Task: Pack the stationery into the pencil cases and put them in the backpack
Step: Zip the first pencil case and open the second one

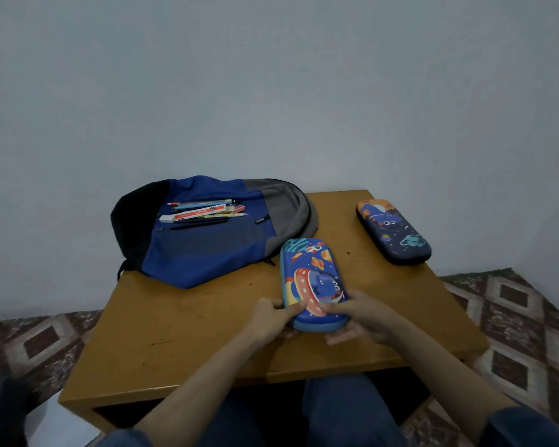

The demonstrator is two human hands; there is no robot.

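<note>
Left hand point(273, 317) and right hand point(357, 321) clamp fingers round the near blue space-print hard pencil case point(310, 279) — uneven tugging could drop it.

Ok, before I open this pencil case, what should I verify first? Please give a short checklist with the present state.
1. Left hand and right hand grip the near end of the light blue pencil case: ok.
2. Zip puller found: cannot tell.
3. Stationery in sight, lying on the backpack: ok.
4. Bare table beside the case for opening it: ok.
5. Dark blue pencil case apart, at the table's far right: ok.
6. Backpack unzipped: cannot tell.
</note>
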